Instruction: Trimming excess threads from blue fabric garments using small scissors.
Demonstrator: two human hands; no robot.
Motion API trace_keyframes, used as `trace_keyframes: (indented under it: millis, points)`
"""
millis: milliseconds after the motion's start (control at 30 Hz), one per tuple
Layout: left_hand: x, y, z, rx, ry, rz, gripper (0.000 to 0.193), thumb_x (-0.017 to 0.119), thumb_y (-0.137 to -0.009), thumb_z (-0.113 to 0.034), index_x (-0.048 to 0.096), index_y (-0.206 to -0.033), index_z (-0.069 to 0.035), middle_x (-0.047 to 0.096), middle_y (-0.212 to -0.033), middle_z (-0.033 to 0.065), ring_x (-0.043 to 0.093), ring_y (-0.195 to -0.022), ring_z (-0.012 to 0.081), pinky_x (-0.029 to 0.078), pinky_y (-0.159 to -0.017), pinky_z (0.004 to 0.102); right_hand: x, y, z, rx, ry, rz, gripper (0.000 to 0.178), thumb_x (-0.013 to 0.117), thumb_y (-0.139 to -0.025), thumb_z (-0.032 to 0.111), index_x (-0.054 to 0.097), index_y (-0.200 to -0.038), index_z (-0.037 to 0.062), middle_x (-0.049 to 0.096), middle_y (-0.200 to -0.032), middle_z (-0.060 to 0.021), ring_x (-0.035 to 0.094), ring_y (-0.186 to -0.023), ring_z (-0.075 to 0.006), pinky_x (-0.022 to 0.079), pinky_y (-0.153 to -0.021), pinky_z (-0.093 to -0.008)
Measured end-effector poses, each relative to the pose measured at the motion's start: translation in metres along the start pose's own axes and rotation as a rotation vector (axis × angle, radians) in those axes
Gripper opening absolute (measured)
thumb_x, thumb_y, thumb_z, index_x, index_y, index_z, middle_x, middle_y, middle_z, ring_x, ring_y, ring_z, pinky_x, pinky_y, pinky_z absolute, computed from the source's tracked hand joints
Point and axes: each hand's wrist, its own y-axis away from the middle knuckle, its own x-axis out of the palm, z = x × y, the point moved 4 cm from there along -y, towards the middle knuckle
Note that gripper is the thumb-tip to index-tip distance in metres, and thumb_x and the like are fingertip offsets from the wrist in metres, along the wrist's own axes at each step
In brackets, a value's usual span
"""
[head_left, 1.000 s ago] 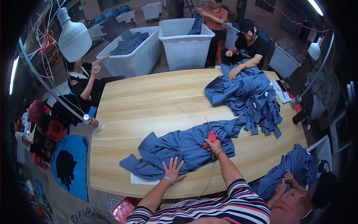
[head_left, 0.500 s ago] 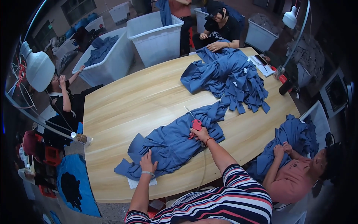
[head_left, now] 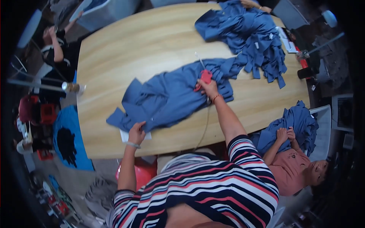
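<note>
A blue garment (head_left: 167, 97), like a long-sleeved shirt with labels or buttons too small to make out, lies spread along the near side of the wooden table (head_left: 110, 68). In my right hand (head_left: 210, 90) is a red air blow gun (head_left: 206, 76) with a thin metal nozzle, held over the garment's right part. Its pale hose (head_left: 205, 127) runs down past the table's near edge. My left hand (head_left: 136, 133) is by the garment's near left edge, fingers partly bent and apart, nothing seen in it. A white sheet (head_left: 146, 135) shows beneath the garment there.
A heap of blue garments (head_left: 247, 38) lies at the far right; a person's hand (head_left: 251, 3) rests behind it. At right, a person in a pink top (head_left: 289, 167) handles more blue garments (head_left: 292, 125). A clamped lamp arm (head_left: 42, 84) stands at the left edge, a red stool (head_left: 146, 171) below.
My view has tilted down toward my body, so the table sits higher. My left hand has drawn back from the garment's top to its near edge. The right hand keeps the blow gun.
</note>
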Motion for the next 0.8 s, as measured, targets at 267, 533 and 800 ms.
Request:
trace_keyframes:
  millis: [267,533,800]
  points:
    - [0.020,-0.002,-0.014,-0.130,-0.222,0.092,0.030,0.065,-0.075,-0.016,0.064,-0.103,-0.007,0.062,-0.090,0.0150,0.059,-0.087,0.0324,0.047,-0.075,0.0386,0.004,-0.018,0.001,0.079,0.024,0.021,0.028,0.066,-0.084,0.030,0.065,-0.095,0.0045,0.069,-0.080,-0.0039,0.066,-0.068,-0.0103,0.049,-0.047,-0.0190]
    - [0.085,-0.107,-0.012,0.012,0.267,-0.310,0.035,0.068,-0.077,-0.027,0.064,-0.100,-0.001,0.061,-0.080,0.0137,0.060,-0.074,0.0255,0.048,-0.070,0.0354,0.026,-0.006,0.012,-0.083,0.072,0.152,0.025,0.060,-0.087,0.026,0.064,-0.083,0.0021,0.067,-0.071,-0.0055,0.059,-0.049,-0.0114,0.048,-0.044,-0.0245]
    - [0.097,-0.110,-0.035,-0.104,0.286,-0.146,0.026,0.076,-0.065,-0.018,0.058,-0.078,-0.004,0.058,-0.068,0.0092,0.057,-0.062,0.0226,0.048,-0.063,0.0326,-0.012,0.053,0.039,-0.254,0.508,0.097,0.032,0.063,-0.080,0.035,0.065,-0.080,0.0036,0.066,-0.069,-0.0102,0.065,-0.069,-0.0254,0.049,-0.067,-0.0351]
